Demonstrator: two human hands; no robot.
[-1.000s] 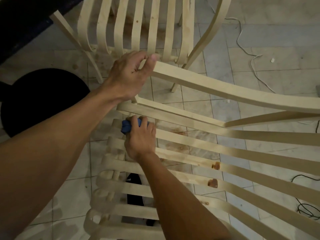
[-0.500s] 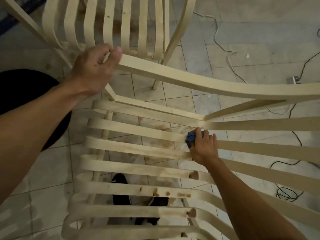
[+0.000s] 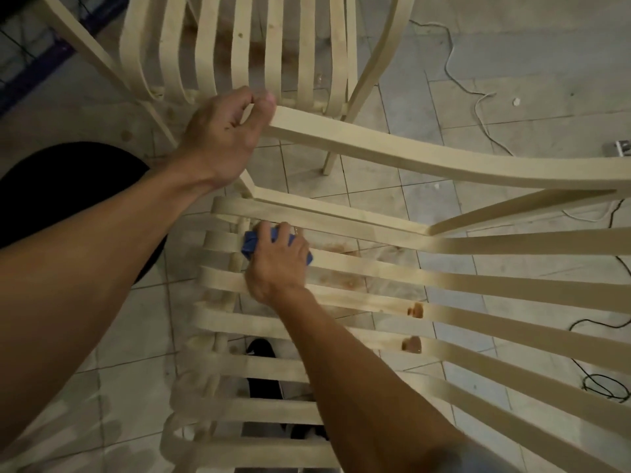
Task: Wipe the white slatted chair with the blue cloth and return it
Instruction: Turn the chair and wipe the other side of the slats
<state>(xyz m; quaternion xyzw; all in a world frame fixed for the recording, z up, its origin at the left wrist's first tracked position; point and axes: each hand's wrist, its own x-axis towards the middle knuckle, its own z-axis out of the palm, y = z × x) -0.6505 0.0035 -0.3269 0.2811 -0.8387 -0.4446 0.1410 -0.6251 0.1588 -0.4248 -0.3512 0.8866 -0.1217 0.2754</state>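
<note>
The end of the armrest [image 3: 392, 155] of the white slatted chair [image 3: 495, 288] is gripped by the left hand [image 3: 222, 138], with the fingers curled round it. The blue cloth [image 3: 250, 246] is held bunched under the curled fingers of the right hand [image 3: 276, 268] and pressed onto a seat slat near its left end. Brown stains [image 3: 415, 310] are visible on slats further right.

Under the right hand [image 3: 276, 264], gripped: cloth [image 3: 250, 245], on a slat [image 3: 392, 268] of the chair [image 3: 512, 244]. Beyond it, the left hand [image 3: 222, 138] round the end of the armrest [image 3: 409, 158]. Behind the left hand, a second chair [image 3: 239, 46]. Below the slats, near the right hand, a shoe [image 3: 264, 387] on the floor [image 3: 444, 90]. Far right of both hands, cables [image 3: 604, 387] on the floor.
</note>
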